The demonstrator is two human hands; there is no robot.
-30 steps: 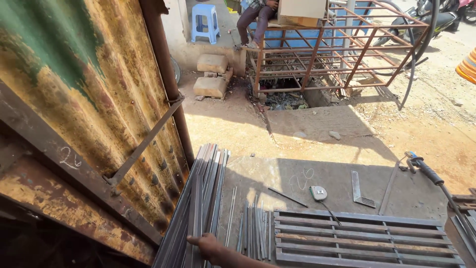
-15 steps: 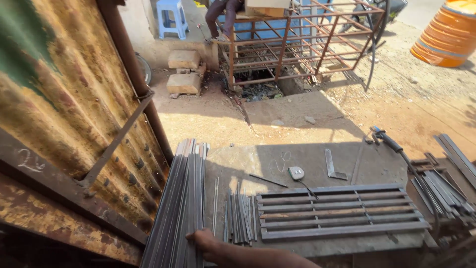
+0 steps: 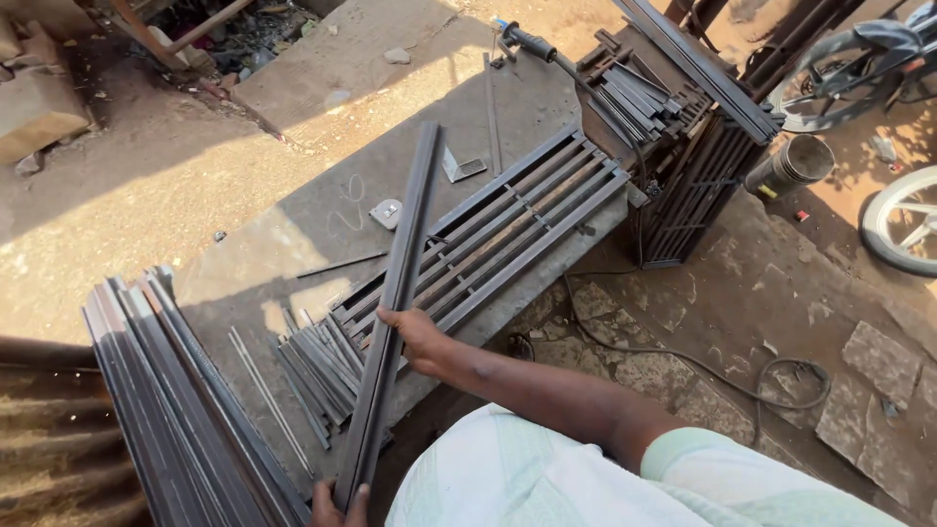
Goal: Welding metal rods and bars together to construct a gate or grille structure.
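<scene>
Both hands clamped on long steel bar over the grille: right hand mid-length, left hand at near end. Stiff, heavy, tip-prone.

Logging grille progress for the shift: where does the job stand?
Looks done: one grille frame with bars lies assembled on the steel table. In hand: the right hand grips a long steel bar mid-length, and the left hand holds its near end, above the table. Left: a stack of long bars and a pile of short cut pieces lie unused.
</scene>
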